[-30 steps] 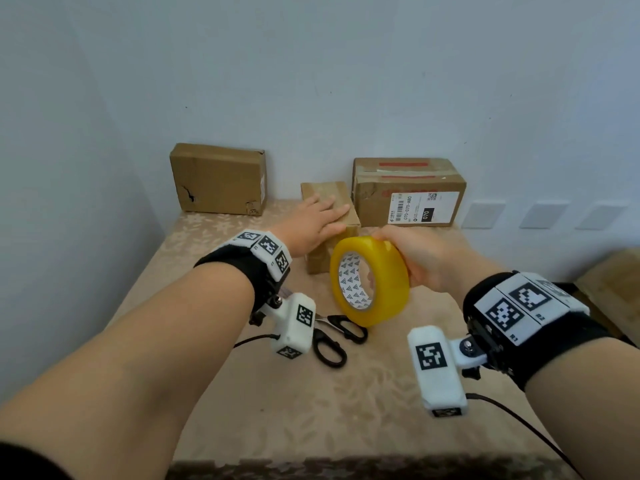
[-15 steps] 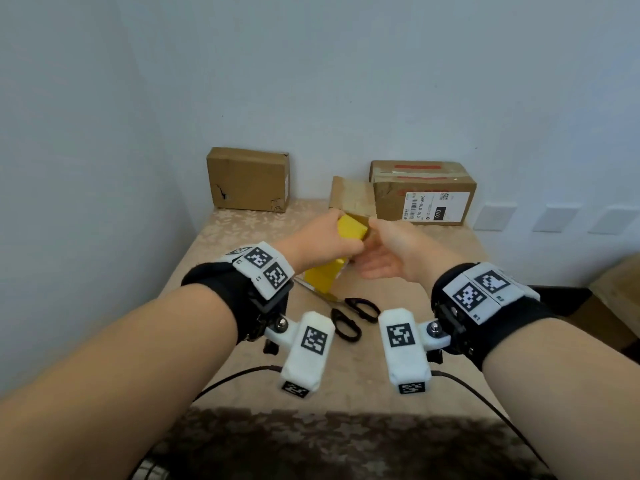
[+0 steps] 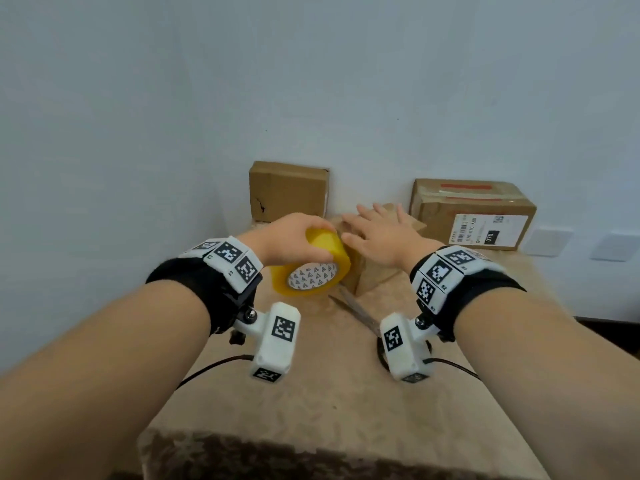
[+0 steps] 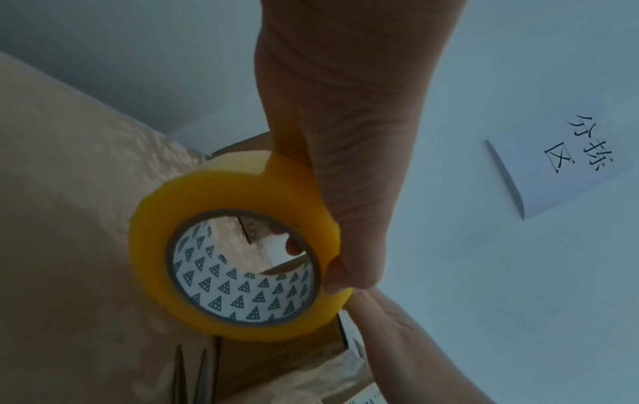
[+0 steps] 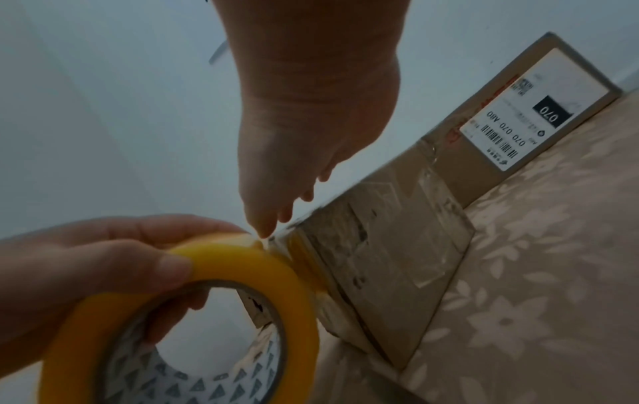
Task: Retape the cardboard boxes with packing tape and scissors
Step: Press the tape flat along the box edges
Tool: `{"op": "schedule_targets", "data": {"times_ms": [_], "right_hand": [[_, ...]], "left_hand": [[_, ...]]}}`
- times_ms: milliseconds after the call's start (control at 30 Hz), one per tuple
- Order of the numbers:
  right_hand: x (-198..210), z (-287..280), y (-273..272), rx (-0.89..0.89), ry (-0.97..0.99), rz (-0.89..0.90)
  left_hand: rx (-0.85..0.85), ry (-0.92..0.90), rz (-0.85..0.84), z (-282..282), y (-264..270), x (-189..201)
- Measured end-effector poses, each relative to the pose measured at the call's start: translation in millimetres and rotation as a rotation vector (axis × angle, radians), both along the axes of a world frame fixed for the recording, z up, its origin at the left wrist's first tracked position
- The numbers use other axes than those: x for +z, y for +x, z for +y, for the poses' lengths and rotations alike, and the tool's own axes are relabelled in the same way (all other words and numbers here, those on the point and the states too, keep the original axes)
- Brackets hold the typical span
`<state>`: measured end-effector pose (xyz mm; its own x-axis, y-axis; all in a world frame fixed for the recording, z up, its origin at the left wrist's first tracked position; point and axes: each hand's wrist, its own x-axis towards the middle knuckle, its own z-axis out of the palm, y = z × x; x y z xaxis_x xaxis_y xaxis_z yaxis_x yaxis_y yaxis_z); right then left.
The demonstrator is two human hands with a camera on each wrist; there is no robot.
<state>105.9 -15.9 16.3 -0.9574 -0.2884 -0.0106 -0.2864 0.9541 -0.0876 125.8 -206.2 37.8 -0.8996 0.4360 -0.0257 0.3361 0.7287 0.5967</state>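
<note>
My left hand (image 3: 294, 237) grips a yellow roll of packing tape (image 3: 311, 268) by its outer rim, thumb and fingers curled round it (image 4: 238, 259). The roll is held against the near left corner of a small cardboard box (image 3: 375, 278). In the right wrist view a strip of tape (image 5: 304, 265) runs from the roll onto that corner. My right hand (image 3: 379, 233) lies flat on the box top with fingers straight, its fingertips (image 5: 266, 229) at the tape's end. The scissors (image 3: 356, 311) lie on the table just in front of the box, handles hidden behind my right wrist camera.
Two more cardboard boxes stand against the back wall: a plain one (image 3: 287, 192) at the left and a taped one with a white shipping label (image 3: 474, 216) at the right. The table (image 3: 329, 403) has a beige flowered cloth. A wall runs close along the left.
The roll has passed from my right hand to my left. My left hand left the small box, and my right hand now lies flat on it. The view shifted.
</note>
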Motion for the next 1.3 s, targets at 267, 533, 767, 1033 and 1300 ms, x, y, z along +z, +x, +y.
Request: {"op": "schedule_targets", "data": {"times_ms": [267, 533, 767, 1033, 1300], "right_hand": [[-20.3, -9.7, -17.9, -0.157, -0.084, 0.064], [-14.7, 19.8, -19.6, -0.358, -0.025, -0.039], [-16.2, 21.2, -7.7, -0.438, 0.040, -0.056], [-25.8, -0.9, -4.5, -0.448, 0.112, -0.027], [-28.5, 18.9, -3.0, -0.338, 0.160, 0.028]], "left_hand": [[0.053, 0.000, 0.079, -23.7, -10.2, -20.5], [-0.042, -0.307, 0.094, -15.5, -17.6, -11.4], [-0.086, -0.532, 0.200, 1.9, -19.9, -7.8], [-0.126, -0.538, 0.231, 8.6, -15.7, -7.5], [-0.120, -0.396, 0.268, 16.0, -12.1, -16.7]]}}
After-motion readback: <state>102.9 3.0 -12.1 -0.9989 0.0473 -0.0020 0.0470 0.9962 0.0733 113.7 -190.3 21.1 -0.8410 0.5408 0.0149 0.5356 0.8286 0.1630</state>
